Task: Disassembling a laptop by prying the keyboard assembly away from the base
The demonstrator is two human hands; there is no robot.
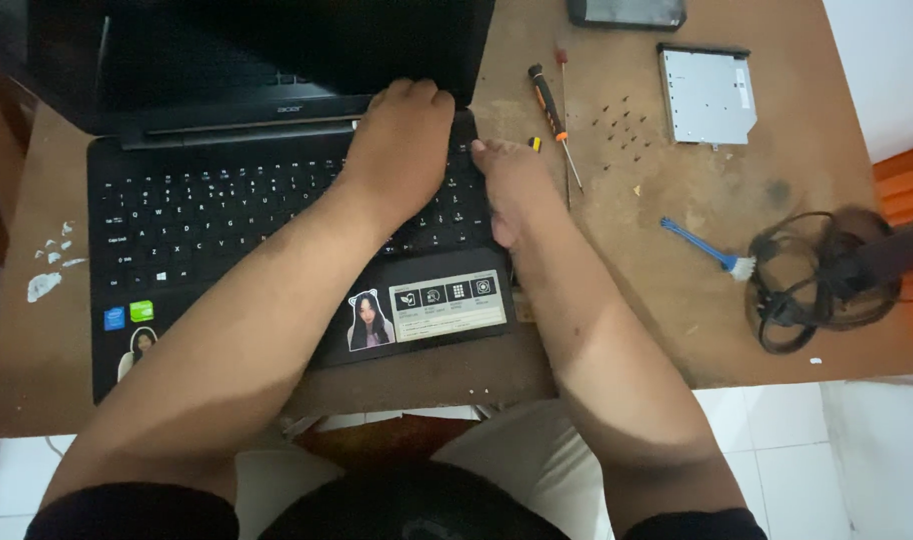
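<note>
Laptop (217, 215), black and open, lies on the left half of a worn brown table (677, 300), its long axis running left to right and slightly tilted, with the screen end away from the person and the palm rest near the table's front edge. The screen is dark and its top is cut off by the upper edge of the view. The left hand (402, 150) lies palm down over the right part of the keyboard, fingers curled over the hinge line at the base of the screen; whether they grip anything there is hidden. The right hand (512, 185) rests at the laptop's right edge, fingers bent down along the side — their tips are out of sight, so what they hold, if anything, cannot be told. Both forearms cross the palm rest and cover the touchpad area; stickers show on either side of them. Just right of the hands lies a screwdriver (550, 100) with a black and orange handle, beside a scatter of small screws (622, 125). Farther right sits a flat silver disc drive (709, 95), then a blue brush (702, 245) and a coiled black cable (822, 280) near the table's right edge. A dark flat object at the top edge is cut off and hard to identify.
</note>
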